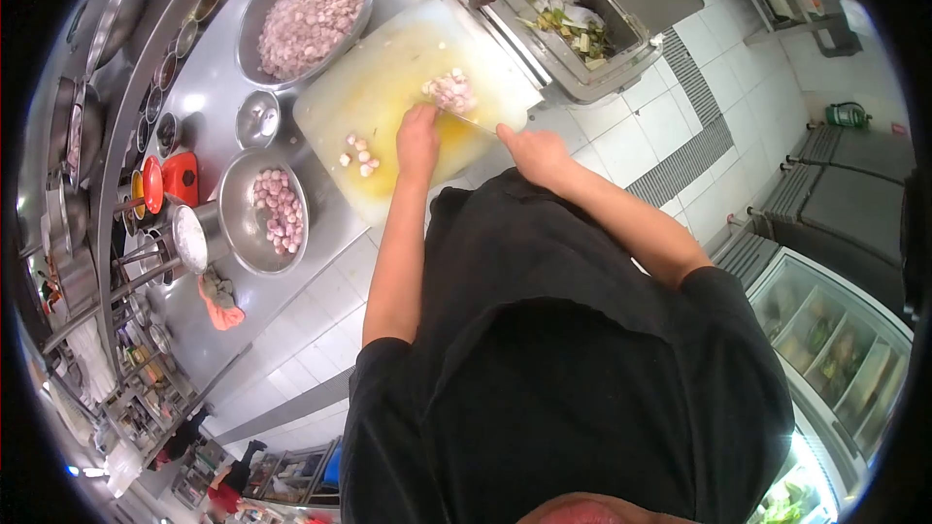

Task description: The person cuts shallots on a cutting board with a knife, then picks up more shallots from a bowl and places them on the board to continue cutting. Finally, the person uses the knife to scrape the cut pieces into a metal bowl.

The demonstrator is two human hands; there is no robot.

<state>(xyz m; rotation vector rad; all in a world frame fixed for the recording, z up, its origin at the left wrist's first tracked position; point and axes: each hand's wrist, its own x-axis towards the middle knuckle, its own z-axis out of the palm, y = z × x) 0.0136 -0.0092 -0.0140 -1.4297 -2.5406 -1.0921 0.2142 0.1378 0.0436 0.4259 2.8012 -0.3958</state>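
My right hand [537, 152] is closed round the handle of a knife [470, 120], its blade pointing left over the white, yellow-stained cutting board [335, 107]. Near the blade's tip, my left hand [418, 144] rests on the board with its fingers drawn together; whatever they pinch is hidden. Just beyond the blade lies a pile of cut pinkish shallots [450, 91]. Several peeled shallots [360, 155] sit loose on the board, left of my left hand.
Beyond the board stands a large metal bowl [245, 34] of cut shallots. To the left are a small metal bowl [257, 119] and a bowl [228, 218] of whole shallots. An open bin [636, 47] with scraps stands right. Another person [228, 490] is far behind.
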